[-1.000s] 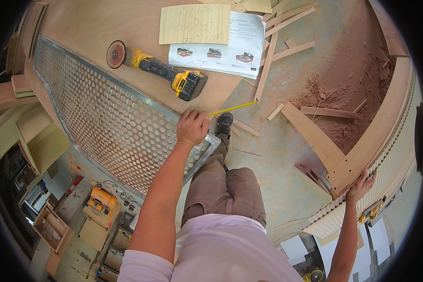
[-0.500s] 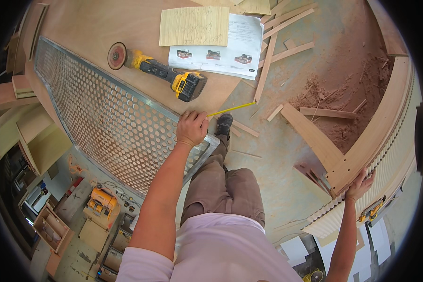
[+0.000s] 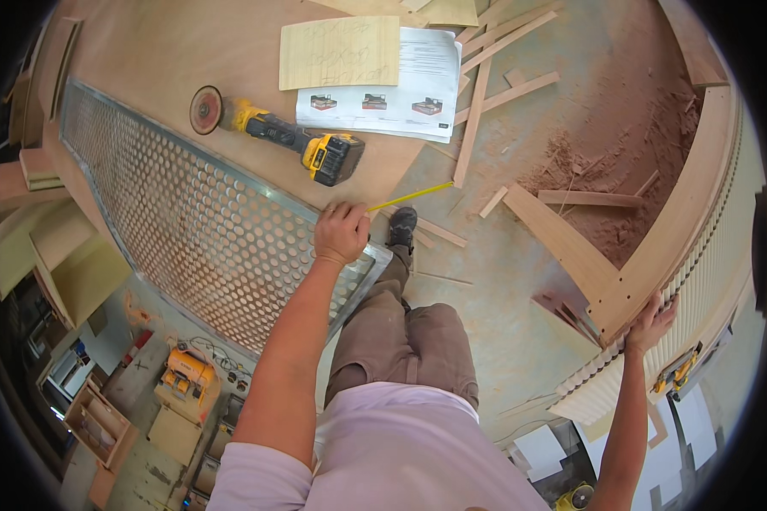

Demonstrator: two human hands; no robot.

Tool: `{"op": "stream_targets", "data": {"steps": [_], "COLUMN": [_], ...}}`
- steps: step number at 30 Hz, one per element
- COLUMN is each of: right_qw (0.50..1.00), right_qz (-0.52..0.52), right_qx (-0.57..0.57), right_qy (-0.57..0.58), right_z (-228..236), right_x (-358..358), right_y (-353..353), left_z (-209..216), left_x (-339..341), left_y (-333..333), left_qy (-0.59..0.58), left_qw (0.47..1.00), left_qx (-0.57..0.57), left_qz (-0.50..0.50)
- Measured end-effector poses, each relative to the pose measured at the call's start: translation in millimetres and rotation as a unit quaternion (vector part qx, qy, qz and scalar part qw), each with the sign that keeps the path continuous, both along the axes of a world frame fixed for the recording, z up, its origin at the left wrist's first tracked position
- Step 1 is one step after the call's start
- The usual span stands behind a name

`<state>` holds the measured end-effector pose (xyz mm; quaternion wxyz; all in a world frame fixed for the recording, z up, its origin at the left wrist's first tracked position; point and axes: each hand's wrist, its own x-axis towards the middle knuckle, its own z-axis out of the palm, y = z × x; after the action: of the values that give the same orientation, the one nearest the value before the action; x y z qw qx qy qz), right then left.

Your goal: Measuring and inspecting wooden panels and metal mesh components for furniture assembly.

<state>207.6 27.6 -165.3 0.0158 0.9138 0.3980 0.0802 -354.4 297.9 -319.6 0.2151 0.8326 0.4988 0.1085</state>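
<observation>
My left hand [image 3: 343, 232] is closed round a tape measure, its case hidden in the fingers. The yellow tape blade [image 3: 411, 197] sticks out to the right, past my shoe. Under that hand lies the metal rim of a long perforated metal panel [image 3: 204, 230]. At the right, my right hand [image 3: 650, 325] rests with fingers spread at the corner of a curved wooden frame [image 3: 690, 204], touching the fluted outer facing [image 3: 631, 370]. A yellow-and-black cordless angle grinder [image 3: 273, 132] lies beyond the panel on a wooden board [image 3: 170, 51].
Printed sheets [image 3: 375, 115] lie under a thin wood piece [image 3: 339, 53] beyond the grinder. Loose wooden strips [image 3: 477, 111] cross the floor beside them. Reddish wood shavings [image 3: 571, 170] lie inside the frame. A yellow machine [image 3: 187, 372] and a wooden box [image 3: 98, 422] stand at lower left.
The whole view has shifted slightly, so the far objects sit a little further left. Both hands keep their places on the panel rim and frame corner.
</observation>
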Motion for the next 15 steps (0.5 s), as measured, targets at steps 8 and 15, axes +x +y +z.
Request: {"op": "stream_targets", "data": {"steps": [8, 15], "right_qw": [0.998, 0.998], "right_qz": [-0.06, -0.055], "right_qx": [0.021, 0.029], "right_qy": [0.027, 0.021], "right_z": [6.2, 9.6], "right_x": [-15.2, -16.1], "right_y": [16.2, 16.9], "left_z": [-0.1, -3.0], "left_x": [0.9, 0.5], "left_y": [-2.6, -3.3], "left_qy": [0.025, 0.03], "left_qw": [1.0, 0.999], "left_qx": [-0.015, -0.016], "left_qz": [0.009, 0.002]}}
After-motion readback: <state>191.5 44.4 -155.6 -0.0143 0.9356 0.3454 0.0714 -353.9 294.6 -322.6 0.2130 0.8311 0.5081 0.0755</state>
